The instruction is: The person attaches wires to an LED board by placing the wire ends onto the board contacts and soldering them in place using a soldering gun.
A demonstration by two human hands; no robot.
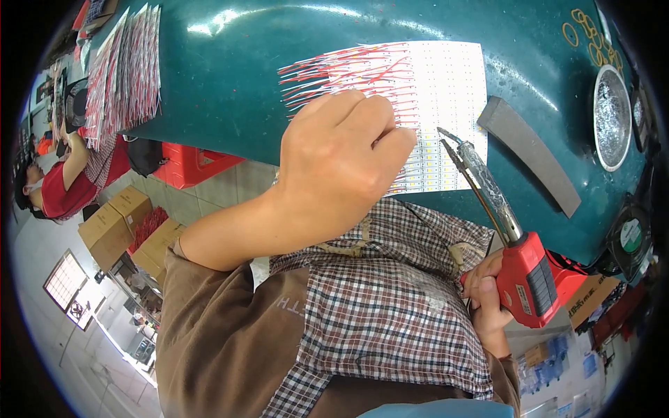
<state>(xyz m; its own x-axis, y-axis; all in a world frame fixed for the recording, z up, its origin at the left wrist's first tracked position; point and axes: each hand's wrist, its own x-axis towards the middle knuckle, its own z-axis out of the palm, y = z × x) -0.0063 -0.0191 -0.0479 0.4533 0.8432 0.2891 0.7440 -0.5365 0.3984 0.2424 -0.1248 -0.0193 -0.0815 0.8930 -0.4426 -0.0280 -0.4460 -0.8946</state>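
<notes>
A white panel of small LED circuit boards (451,76) lies on the green table in front of me. Rows of red and white wires (348,64) stick out from its left part. My left hand (341,157) is closed above the panel with its fingers curled downward. Whatever they hold is hidden behind the knuckles. Low on the right, my right hand (490,292) is wrapped round the grip of a red soldering gun (529,282). Its slim tip and the thin feed tube beside it point at the panel, just right of my left hand.
Right of the panel lies a curved grey foam strip (533,157). Beyond it are a round metal dish (613,118), rubber bands (592,38) and a black fan-like device (629,235). A wired board stack (125,76) is far left, near a red stool (191,165), cartons (118,223) and another person (63,181).
</notes>
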